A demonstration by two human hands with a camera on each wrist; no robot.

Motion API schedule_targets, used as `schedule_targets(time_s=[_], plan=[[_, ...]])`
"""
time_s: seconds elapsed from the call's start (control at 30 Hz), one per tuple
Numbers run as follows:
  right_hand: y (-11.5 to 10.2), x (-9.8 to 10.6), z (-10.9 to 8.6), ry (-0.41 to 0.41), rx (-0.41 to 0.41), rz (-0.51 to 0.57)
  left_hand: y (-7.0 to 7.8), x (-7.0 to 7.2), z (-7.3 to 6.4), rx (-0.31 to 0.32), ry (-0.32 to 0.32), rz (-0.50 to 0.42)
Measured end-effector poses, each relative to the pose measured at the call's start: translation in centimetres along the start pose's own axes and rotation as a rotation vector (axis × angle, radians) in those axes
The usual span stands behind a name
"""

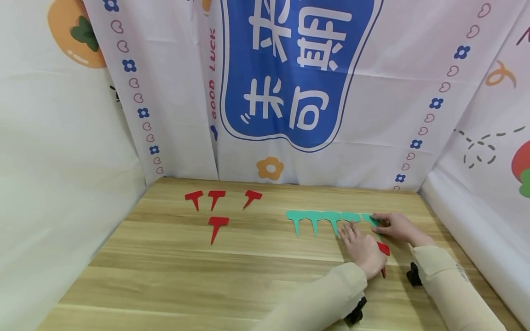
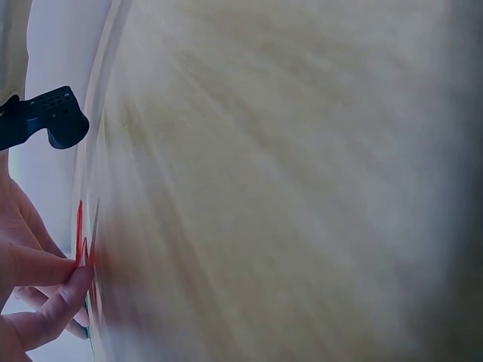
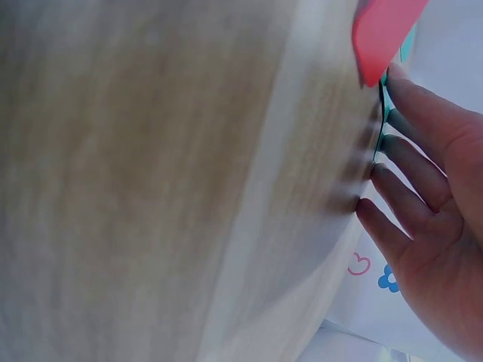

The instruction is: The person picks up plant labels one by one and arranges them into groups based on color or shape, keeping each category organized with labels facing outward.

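Note:
Four flat teal T-shaped plant labels (image 1: 314, 216) lie side by side in a row on the wooden table. Another teal label (image 1: 370, 219) lies slightly tilted at the row's right end. My right hand (image 1: 400, 227) has its thumb and forefinger about this label's right end; the other fingertips touch the table. My left hand (image 1: 364, 250) rests its far fingertips at the row's fourth label. Its thumb and a finger pinch a red T-shaped plant label (image 3: 385, 38), partly hidden under that hand in the head view. The left wrist view shows the red thin and edge-on.
Several red T-shaped labels (image 1: 218, 221) lie apart on the left half of the table (image 1: 165, 276). White printed cloth (image 1: 182, 105) hangs behind the table and at both sides. Black wrist mounts (image 1: 414, 274) are on both forearms.

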State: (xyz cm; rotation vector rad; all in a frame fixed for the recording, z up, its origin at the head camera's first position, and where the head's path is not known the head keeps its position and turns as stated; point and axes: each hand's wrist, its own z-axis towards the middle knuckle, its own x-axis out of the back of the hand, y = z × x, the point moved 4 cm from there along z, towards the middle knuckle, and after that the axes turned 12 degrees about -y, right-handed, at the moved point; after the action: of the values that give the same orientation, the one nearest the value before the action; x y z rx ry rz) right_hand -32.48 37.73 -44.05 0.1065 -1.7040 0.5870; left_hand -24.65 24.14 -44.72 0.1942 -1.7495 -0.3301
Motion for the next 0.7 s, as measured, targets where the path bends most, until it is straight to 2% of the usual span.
schedule_targets(time_s=[0.5, 0.7], plan=[[-0.29, 0.11, -0.03, 0.001, -0.003, 0.003, 0.19, 0.04, -0.17, -0.018, -0.012, -0.022], [-0.21, 0.12, 0.03, -0.005, -0.008, 0.004, -0.11, 0.22, -0.31, -0.055, -0.013, -0.052]])
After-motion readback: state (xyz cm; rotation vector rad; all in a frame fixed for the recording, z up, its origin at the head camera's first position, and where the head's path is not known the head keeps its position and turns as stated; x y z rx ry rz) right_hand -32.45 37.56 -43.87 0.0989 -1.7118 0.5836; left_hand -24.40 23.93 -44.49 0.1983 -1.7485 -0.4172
